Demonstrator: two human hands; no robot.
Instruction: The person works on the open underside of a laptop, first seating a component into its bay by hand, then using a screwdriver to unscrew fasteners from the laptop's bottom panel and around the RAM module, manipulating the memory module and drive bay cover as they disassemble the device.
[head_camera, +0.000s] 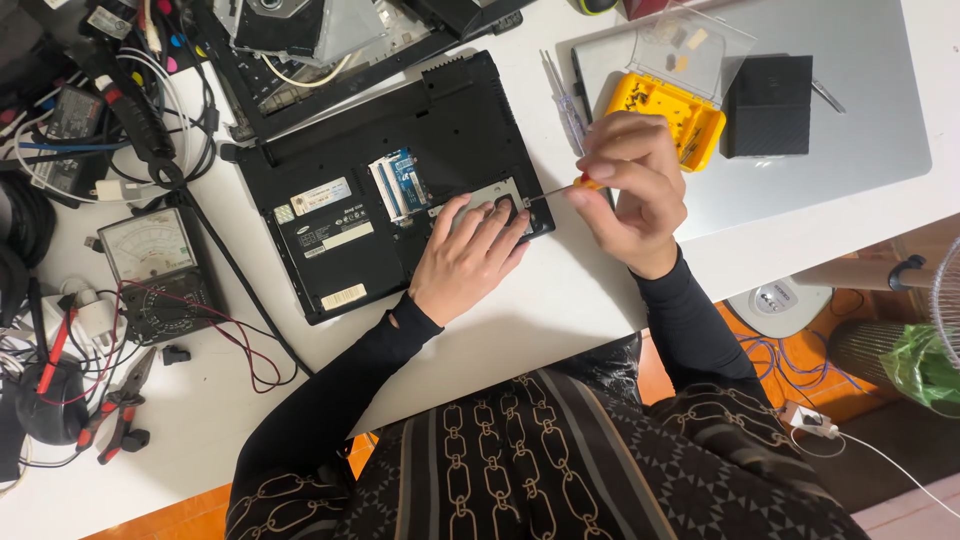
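Observation:
A black laptop (350, 210) lies upside down on the white table (560, 300), its bottom panel off so a blue circuit board (405, 180) shows. My left hand (468, 258) rests flat on the silver drive bay at the laptop's near right corner. My right hand (630, 185) grips a small screwdriver (560, 190) with an orange handle. Its tip points left at the corner of the drive bay, just beside my left fingertips.
A yellow screw box (668, 115) with a clear lid and a black drive (768, 105) sit on a closed silver laptop (850, 140) at the right. An analog multimeter (150, 250), red pliers (118, 410), cables and another opened laptop (330, 50) crowd the left and back.

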